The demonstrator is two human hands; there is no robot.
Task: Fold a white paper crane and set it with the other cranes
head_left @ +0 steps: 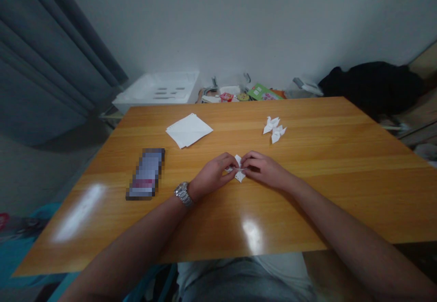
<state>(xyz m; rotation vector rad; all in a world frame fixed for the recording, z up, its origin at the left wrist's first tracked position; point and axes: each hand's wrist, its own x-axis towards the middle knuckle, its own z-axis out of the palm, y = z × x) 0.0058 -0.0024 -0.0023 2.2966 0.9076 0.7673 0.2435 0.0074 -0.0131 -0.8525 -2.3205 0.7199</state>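
Observation:
A small folded white paper (240,176) is held between my two hands, just above or on the wooden table (307,138). My left hand (215,173), with a metal watch (183,194) on its wrist, pinches the paper's left side. From the right, my right hand (264,169) pinches the other side with thumb and fingers. Parts of the paper are hidden behind the fingertips. Beyond my right hand sit two folded paper cranes (272,123), close together. A stack of white paper sheets (190,131) lies farther off to the left.
A phone (146,174), its screen blurred out, lies left of my left hand. Behind the table's far edge are a white foam tray (164,87), a green packet (263,92) and other small items. Black cloth (372,83) is heaped at the back right.

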